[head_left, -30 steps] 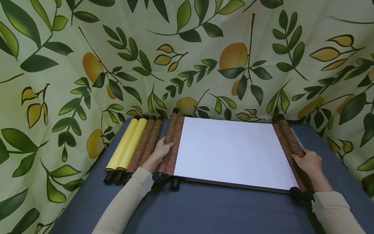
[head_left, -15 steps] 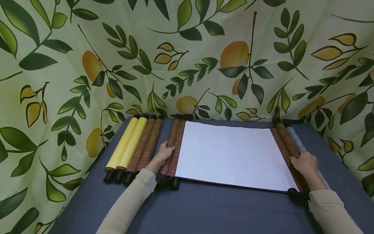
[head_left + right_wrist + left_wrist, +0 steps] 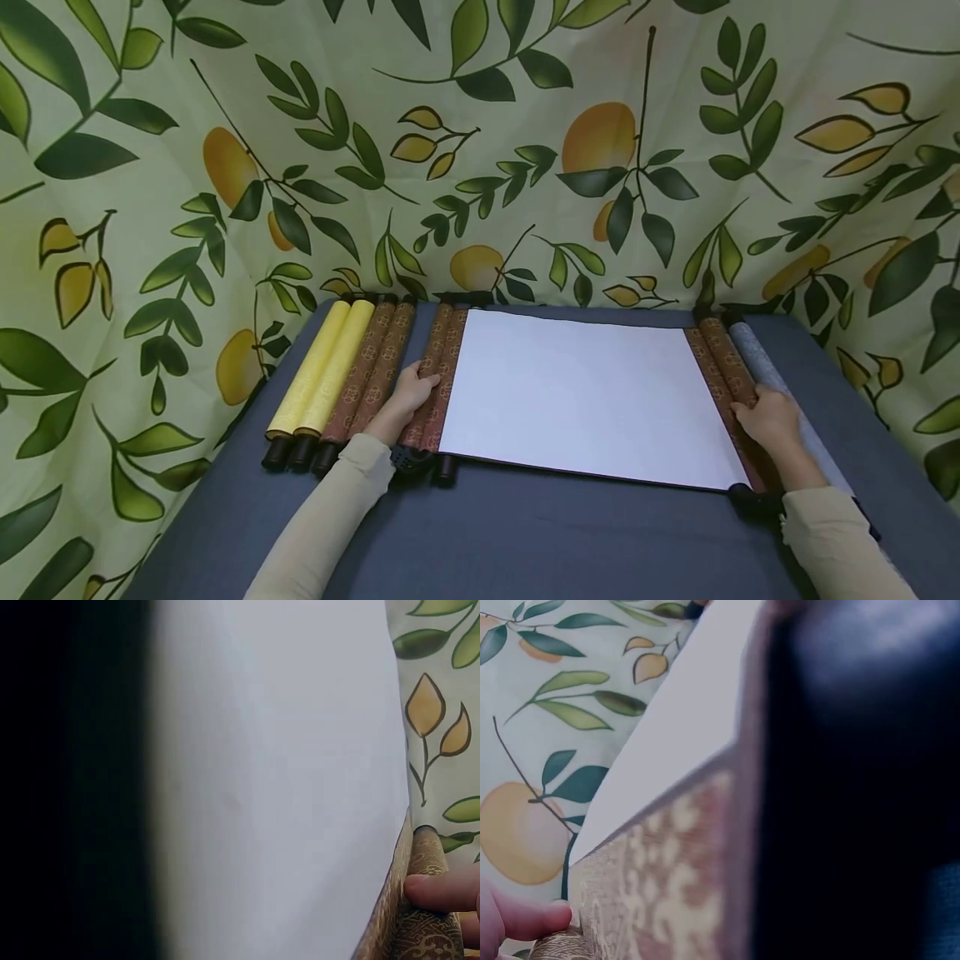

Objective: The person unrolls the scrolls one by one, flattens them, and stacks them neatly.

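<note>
a pale cloth [image 3: 525,125] printed with green leaves [image 3: 486,84] and orange fruit [image 3: 598,137] hangs behind a blue-grey table [image 3: 570,542].

No readable text (or numbers) anywhere.

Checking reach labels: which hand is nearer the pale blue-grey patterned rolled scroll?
Right. The right hand is just beside that scroll; the left hand is away left, across the white rectangular sheet.
</note>
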The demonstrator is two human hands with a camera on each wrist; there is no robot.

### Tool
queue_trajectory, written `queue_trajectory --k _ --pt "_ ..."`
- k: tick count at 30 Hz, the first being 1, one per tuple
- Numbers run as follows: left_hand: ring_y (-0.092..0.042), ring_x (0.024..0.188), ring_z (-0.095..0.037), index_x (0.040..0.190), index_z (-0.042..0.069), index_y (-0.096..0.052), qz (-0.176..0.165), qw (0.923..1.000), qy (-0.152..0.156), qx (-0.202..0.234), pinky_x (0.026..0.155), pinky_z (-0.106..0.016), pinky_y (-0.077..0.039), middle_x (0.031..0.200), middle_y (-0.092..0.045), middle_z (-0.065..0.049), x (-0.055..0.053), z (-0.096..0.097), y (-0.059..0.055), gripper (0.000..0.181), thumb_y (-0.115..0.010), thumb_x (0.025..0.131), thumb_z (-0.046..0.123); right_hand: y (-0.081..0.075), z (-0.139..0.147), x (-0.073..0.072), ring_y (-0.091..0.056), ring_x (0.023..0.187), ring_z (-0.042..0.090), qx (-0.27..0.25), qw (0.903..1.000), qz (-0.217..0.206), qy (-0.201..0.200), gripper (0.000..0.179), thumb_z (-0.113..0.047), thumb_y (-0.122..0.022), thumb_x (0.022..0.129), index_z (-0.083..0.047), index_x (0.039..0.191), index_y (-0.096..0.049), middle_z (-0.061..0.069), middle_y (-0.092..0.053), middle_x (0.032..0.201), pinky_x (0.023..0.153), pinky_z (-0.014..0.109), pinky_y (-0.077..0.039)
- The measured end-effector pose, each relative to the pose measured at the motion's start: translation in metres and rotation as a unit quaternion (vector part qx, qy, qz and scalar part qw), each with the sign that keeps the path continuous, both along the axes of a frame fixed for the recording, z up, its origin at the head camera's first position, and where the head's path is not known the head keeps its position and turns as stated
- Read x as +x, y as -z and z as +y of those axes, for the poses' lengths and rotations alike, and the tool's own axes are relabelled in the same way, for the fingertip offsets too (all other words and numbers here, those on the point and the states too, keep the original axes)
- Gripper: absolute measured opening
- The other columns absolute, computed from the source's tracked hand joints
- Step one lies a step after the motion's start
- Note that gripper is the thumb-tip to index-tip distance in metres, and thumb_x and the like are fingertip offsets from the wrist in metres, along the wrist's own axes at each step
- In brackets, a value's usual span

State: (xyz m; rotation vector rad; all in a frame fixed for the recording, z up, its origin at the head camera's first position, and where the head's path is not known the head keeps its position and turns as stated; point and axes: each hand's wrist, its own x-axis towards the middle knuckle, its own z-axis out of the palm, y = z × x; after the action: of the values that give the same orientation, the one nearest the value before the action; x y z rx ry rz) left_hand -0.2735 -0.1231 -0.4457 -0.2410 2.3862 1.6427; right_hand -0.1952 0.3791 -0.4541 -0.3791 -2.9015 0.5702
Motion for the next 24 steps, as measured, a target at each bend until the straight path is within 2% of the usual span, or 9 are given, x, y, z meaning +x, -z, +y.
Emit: queue_trajectory --k 8,12,19,24 --pt "-0.030 0.142 -0.046 0.151 -0.009 -0.014 0.035 0.9989 -0.005 -0.031 0.115 -0.055 -0.032 0.153 -0.027 -0.032 0.002 0.003 0.005 0.063 -0.045 0.100 0.011 0.001 0.001 -0.001 -0.043 0.109 0.064 -0.017 0.9997 0.019 -0.001 0.059 -0.008 -0.057 0.087 0.031 0.126 -0.037 0.052 -0.043 0.120 0.094 0.066 -0.040" --pt "-0.031 0.141 -0.046 0.152 -0.006 -0.014 0.048 0.9977 -0.007 -0.046 0.114 -0.055 -0.033 0.154 -0.027 -0.031 0.002 0.004 0.008 0.064 -0.046 0.100 0.010 0.002 0.002 -0.001 -0.038 0.115 0.064 -0.036 0.9993 0.012 0.003 0.060 -0.009 -0.056 0.088 0.029 0.130 -0.034 0.051 -0.038 0.125 0.098 0.066 -0.037" --pt "-0.021 0.146 -0.045 0.153 -0.002 -0.015 0.062 0.9957 0.000 -0.069 0.118 -0.057 -0.025 0.158 -0.020 -0.028 0.002 0.003 0.011 0.065 -0.048 0.098 0.008 0.003 0.002 0.000 -0.034 0.120 0.064 -0.066 0.9978 -0.006 0.008 0.061 -0.008 -0.055 0.090 0.025 0.135 -0.030 0.050 -0.035 0.131 0.100 0.068 -0.035" --pt "-0.020 0.147 -0.044 0.153 0.000 -0.017 0.058 0.9947 0.003 -0.084 0.118 -0.057 -0.024 0.158 -0.020 -0.027 0.003 0.005 0.009 0.064 -0.049 0.098 0.008 0.001 0.003 0.001 -0.032 0.123 0.063 -0.067 0.9974 -0.024 0.007 0.061 -0.010 -0.051 0.091 0.023 0.137 -0.028 0.049 -0.033 0.133 0.104 0.068 -0.031"
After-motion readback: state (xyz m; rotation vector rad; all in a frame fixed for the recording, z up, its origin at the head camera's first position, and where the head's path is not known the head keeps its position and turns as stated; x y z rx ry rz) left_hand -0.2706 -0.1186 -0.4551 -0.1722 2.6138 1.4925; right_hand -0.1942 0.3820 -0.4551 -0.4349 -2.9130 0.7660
